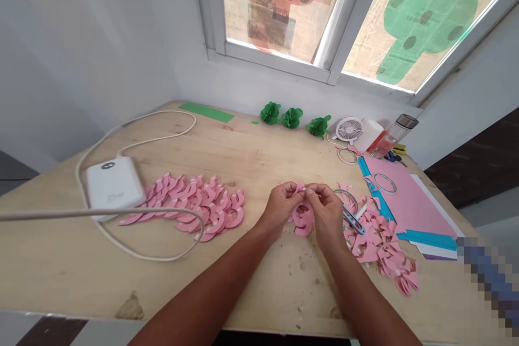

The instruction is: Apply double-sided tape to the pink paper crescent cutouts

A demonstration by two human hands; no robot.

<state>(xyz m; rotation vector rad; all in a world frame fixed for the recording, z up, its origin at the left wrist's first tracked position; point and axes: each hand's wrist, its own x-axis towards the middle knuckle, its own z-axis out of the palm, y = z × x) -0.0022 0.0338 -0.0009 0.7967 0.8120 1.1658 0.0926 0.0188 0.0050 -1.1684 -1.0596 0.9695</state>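
Observation:
Both hands meet over the middle of the table, fingertips pinched together. My left hand (284, 201) and my right hand (325, 208) grip the upper end of a pink paper piece between them; its exact shape is partly hidden by my fingers. Just below lie curved pink paper cut-outs (303, 225). To the left spreads a pile of pink paper rings (211, 205), open arcs with small white patches. Right of my right hand rests a light-blue utility knife (353, 220) on a heap of pink paper scraps (377, 243).
A white power bank (115, 186) with a looping cable (150, 210) sits at the left. Along the wall stand green paper flowers (292, 118), a small fan (349, 129) and a clear bottle (393, 135). Pink sheets (413, 200) lie at the right, beside a green strip-free tape ring (385, 183).

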